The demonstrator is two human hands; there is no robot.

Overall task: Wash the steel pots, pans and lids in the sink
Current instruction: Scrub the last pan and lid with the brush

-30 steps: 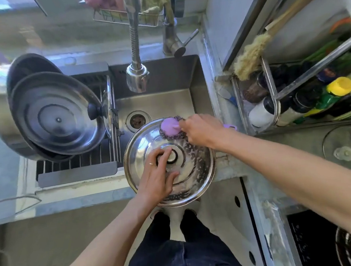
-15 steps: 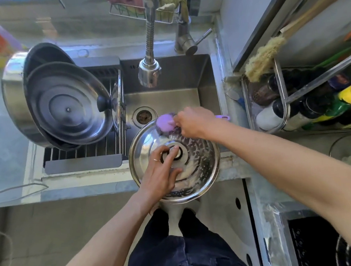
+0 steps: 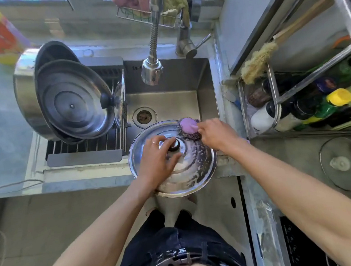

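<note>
- Over the sink's front edge, left hand (image 3: 158,161) fingers pinch the soapy round steel lid's (image 3: 196,173) black knob (image 3: 174,146).
- Right hand (image 3: 217,136) fingertips curl round a purple-topped wire scourer (image 3: 189,127) (pressed on the lid's far rim).

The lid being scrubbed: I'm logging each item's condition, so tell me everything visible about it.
The lid is a round, domed, shiny steel piece with stepped rings and a dark central knob. Soap suds streak its top. It is held knob-up over the sink's front edge, overhanging toward the person. The left hand grips the knob; the right hand presses a purple-handled steel-wool scrubber against its far rim.
</note>
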